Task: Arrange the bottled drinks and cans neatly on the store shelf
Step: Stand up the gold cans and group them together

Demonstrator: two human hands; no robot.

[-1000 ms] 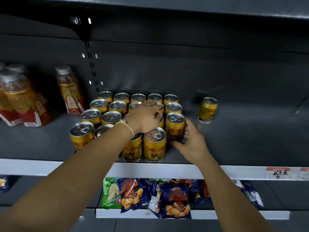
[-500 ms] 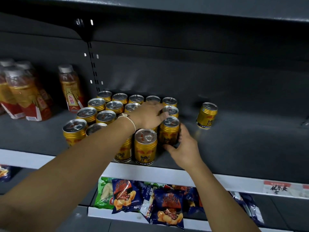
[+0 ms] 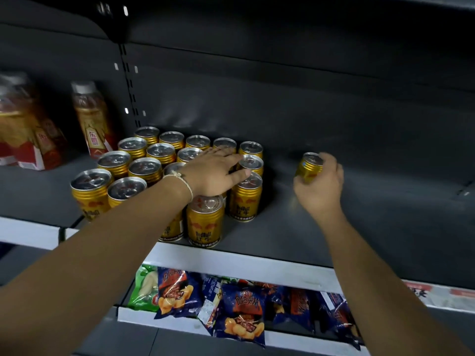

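while the bottled drinks (image 3: 92, 124) stand at the far left of the shelf (image 3: 359, 227), the block of gold cans (image 3: 144, 165) sits just right of them — the left hand (image 3: 216, 173) lies flat on their tops, fingers straight, gripping nothing. further right, well apart from the block, the right hand (image 3: 321, 186) curls round the stray can (image 3: 309, 167). it looks rigid and smooth, likely heavy if full; a wrap round the side wall suits it best — the slick metal could slip under a loose pinch.
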